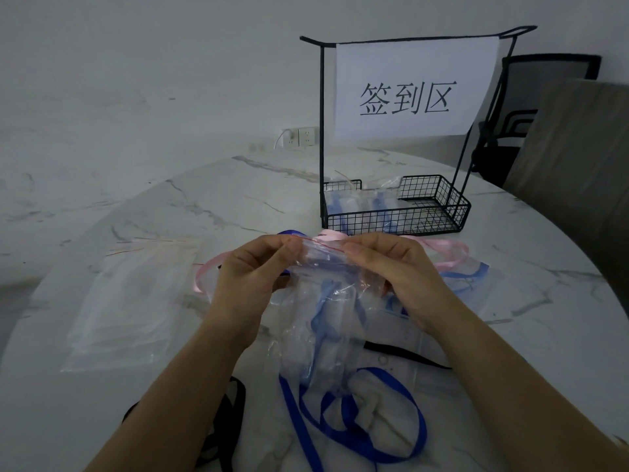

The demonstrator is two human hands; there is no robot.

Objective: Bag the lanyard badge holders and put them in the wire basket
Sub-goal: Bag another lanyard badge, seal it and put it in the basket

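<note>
Both hands' fingers pinch the bag [323, 301] top: left hand [252, 267], right hand [391, 264]; lanyard [323, 311] hangs below the fingers.

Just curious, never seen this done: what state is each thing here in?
Zip bag: light blue lanyard inside, top pinched.
Left hand: pinches bag top.
Right hand: pinches bag top.
Wire basket: holds filled bags.
Spare bags: flat, empty.
Dark blue lanyard: loose, unbagged.

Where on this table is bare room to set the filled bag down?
Bare marble lies left of the wire basket, behind the stack of empty bags, and along the right edge of the table. The middle, around the held bag, is crowded with lanyards.
</note>
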